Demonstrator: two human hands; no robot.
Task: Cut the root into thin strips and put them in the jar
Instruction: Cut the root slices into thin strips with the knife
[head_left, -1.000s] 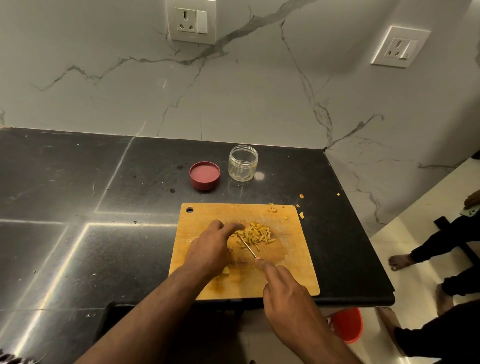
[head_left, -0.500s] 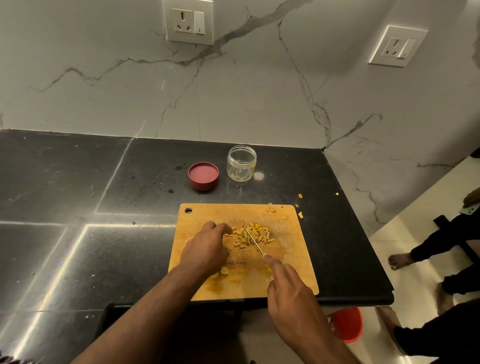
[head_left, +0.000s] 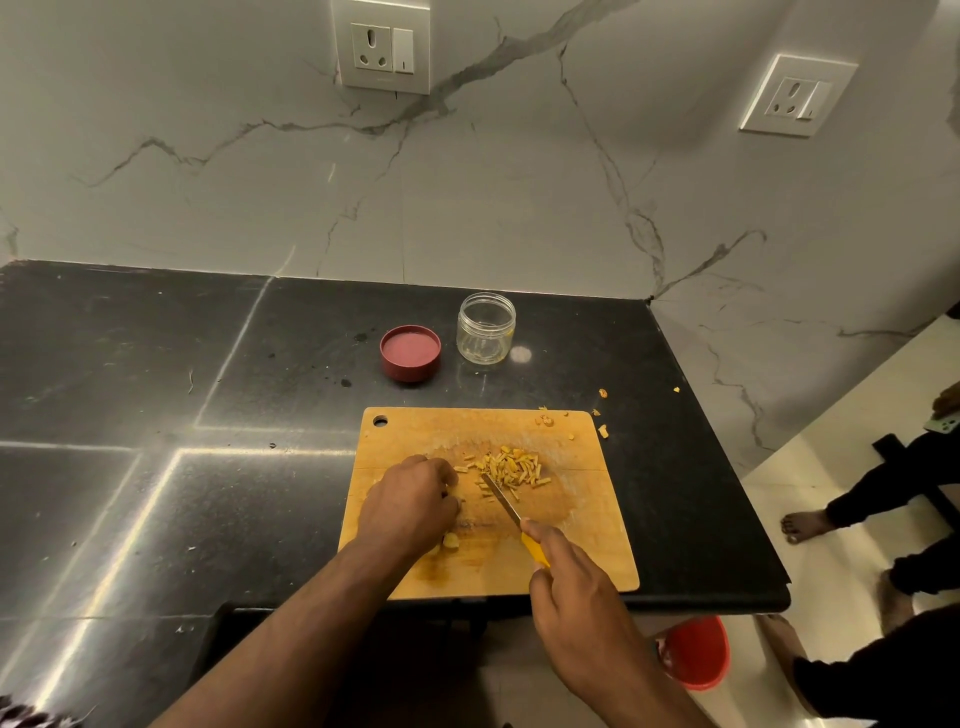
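Note:
A pile of thin yellow root strips (head_left: 511, 469) lies in the middle of the wooden cutting board (head_left: 587, 540). My right hand (head_left: 576, 597) grips the yellow handle of a small knife (head_left: 503, 500), whose blade tip rests at the near left edge of the pile. Fingers curled, my left hand (head_left: 410, 504) rests on the board just left of the strips; what it holds is hidden. A small yellow root piece (head_left: 451, 541) lies beside my left wrist. The clear jar (head_left: 485, 335) stands open behind the board.
A red lid (head_left: 410, 353) lies upside down left of the jar. Root scraps (head_left: 602, 430) are scattered by the board's far right corner. The black counter ends just right of the board. A red bucket (head_left: 696, 652) and a person's feet are on the floor at right.
My left hand has pulled back left from the pile, with its fingers more curled. The knife blade has shifted slightly within the strips.

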